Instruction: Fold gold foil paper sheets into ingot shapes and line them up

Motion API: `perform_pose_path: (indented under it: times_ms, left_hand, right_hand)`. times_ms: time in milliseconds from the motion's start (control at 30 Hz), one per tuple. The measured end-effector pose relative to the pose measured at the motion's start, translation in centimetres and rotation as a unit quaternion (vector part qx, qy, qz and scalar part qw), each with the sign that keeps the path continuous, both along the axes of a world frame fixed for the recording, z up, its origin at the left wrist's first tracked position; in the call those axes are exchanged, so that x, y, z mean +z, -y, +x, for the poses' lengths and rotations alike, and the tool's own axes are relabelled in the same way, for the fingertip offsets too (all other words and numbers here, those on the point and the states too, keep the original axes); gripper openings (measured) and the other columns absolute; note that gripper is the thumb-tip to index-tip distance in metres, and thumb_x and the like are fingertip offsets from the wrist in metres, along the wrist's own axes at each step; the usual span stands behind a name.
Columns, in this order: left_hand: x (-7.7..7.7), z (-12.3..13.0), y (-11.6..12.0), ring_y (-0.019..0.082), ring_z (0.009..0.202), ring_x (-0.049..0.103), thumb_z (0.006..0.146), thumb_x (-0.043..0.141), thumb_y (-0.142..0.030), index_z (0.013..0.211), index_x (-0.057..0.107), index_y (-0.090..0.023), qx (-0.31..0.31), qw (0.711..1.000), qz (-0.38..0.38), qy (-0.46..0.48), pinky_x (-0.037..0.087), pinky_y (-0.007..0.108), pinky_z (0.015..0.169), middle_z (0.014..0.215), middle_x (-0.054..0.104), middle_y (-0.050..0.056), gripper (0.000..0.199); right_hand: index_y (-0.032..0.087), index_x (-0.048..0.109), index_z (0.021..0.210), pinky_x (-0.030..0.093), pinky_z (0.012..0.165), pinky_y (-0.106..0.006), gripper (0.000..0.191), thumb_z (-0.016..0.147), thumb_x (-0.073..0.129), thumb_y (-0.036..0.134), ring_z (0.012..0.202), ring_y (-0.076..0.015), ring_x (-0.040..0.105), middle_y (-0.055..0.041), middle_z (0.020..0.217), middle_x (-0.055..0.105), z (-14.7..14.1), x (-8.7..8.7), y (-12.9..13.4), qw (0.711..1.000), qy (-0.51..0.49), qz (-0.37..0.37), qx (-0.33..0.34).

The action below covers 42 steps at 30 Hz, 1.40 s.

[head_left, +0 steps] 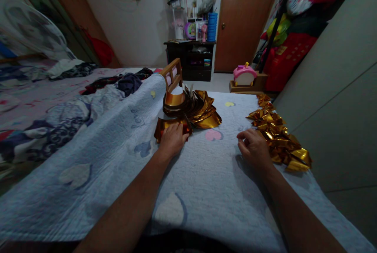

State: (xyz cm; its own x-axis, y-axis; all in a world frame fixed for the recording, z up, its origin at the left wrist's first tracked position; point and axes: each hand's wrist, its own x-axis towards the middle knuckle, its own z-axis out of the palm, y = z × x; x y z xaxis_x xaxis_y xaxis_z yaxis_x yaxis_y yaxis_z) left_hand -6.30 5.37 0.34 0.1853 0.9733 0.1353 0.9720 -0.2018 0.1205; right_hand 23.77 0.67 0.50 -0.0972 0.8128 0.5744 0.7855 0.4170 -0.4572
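My left hand point(172, 140) lies over a gold foil sheet point(159, 129), its fingers curled down onto the shiny surface. Just beyond it, a loose stack of gold foil sheets point(206, 113) is fanned out on the bed, some edges curling upward. My right hand point(253, 148) hovers over the quilt with fingers loosely bent and nothing visible between thumb and index. Right beside that hand runs a heap of folded gold foil pieces point(278, 135), crumpled into pointed shapes, along the bed's right side.
A pale blue quilt point(203, 182) with heart patterns covers the bed. A small wooden rail point(173, 73) stands behind the stack. Clothes point(73, 115) lie to the left near a white fan point(35, 29). A pink toy point(244, 75) sits on a box beyond the bed.
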Motion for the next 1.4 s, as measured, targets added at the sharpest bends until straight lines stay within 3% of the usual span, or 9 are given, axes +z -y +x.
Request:
perform_pose_path:
  times_ms: [233, 467, 733, 1000, 1167, 1400]
  left_hand:
    - [0.6, 0.0, 0.1, 0.032, 0.113, 0.062, 0.092, 0.063, -0.034, 0.107, 0.065, -0.014, 0.004, 1.0, -0.004, 0.026, 0.046, 0.043, 0.097, 0.114, 0.07, 0.016, 0.025]
    - [0.6, 0.5, 0.2, 0.027, 0.109, 0.067, 0.1, 0.042, -0.022, 0.11, 0.067, -0.014, 0.018, 1.0, -0.012, 0.015, 0.048, 0.034, 0.092, 0.112, 0.073, 0.015, 0.028]
    - [1.7, 0.8, 0.5, 0.028, 0.086, 0.073, 0.1, 0.042, -0.031, 0.103, 0.074, -0.019, 0.113, 0.993, 0.0, -0.015, 0.048, 0.032, 0.071, 0.091, 0.076, 0.014, 0.034]
    - [2.3, 0.5, 0.6, 0.027, 0.085, 0.072, 0.095, 0.056, -0.041, 0.093, 0.074, -0.022, 0.139, 0.99, 0.016, 0.003, 0.044, 0.031, 0.068, 0.09, 0.077, 0.01, 0.027]
    - [2.2, 0.3, 0.7, 0.026, 0.083, 0.071, 0.096, 0.053, -0.049, 0.089, 0.071, -0.021, 0.14, 0.989, 0.045, 0.018, 0.043, 0.031, 0.067, 0.089, 0.076, 0.009, 0.034]
    - [2.2, 0.2, 0.5, 0.025, 0.096, 0.067, 0.096, 0.048, -0.023, 0.097, 0.066, -0.018, 0.1, 0.988, 0.11, 0.047, 0.047, 0.031, 0.082, 0.099, 0.072, 0.011, 0.019]
  right_hand:
    - [0.019, 0.06, 0.079, 0.04, 0.061, -0.03, 0.01, 0.082, 0.052, 0.014, 0.06, -0.0155, 0.053, -0.0031, 0.077, 0.057, 0.2, -0.2, -0.1, 1.0, 0.011, -0.007, 0.006]
    - [0.019, 0.059, 0.078, 0.04, 0.061, -0.031, 0.01, 0.081, 0.052, 0.013, 0.06, -0.0156, 0.052, -0.0033, 0.077, 0.057, 0.1, -0.2, -0.1, 1.0, 0.011, -0.004, 0.004]
    - [0.02, 0.059, 0.078, 0.04, 0.062, -0.031, 0.011, 0.08, 0.052, 0.012, 0.061, -0.016, 0.052, -0.0036, 0.078, 0.058, 0.1, -0.2, 0.0, 1.0, 0.003, -0.014, 0.008]
    - [0.02, 0.059, 0.079, 0.04, 0.062, -0.031, 0.01, 0.081, 0.052, 0.013, 0.061, -0.016, 0.052, -0.004, 0.079, 0.058, 0.2, -0.3, 0.0, 1.0, 0.008, -0.018, 0.01]
    - [0.02, 0.059, 0.079, 0.04, 0.063, -0.032, 0.01, 0.081, 0.052, 0.013, 0.062, -0.0167, 0.052, -0.0041, 0.078, 0.058, 0.2, -0.3, 0.0, 1.0, 0.004, -0.019, 0.012]
    - [0.02, 0.06, 0.079, 0.039, 0.061, -0.031, 0.01, 0.08, 0.052, 0.014, 0.06, -0.0161, 0.052, -0.0039, 0.078, 0.058, 0.1, -0.4, -0.1, 1.0, -0.001, -0.028, 0.01]
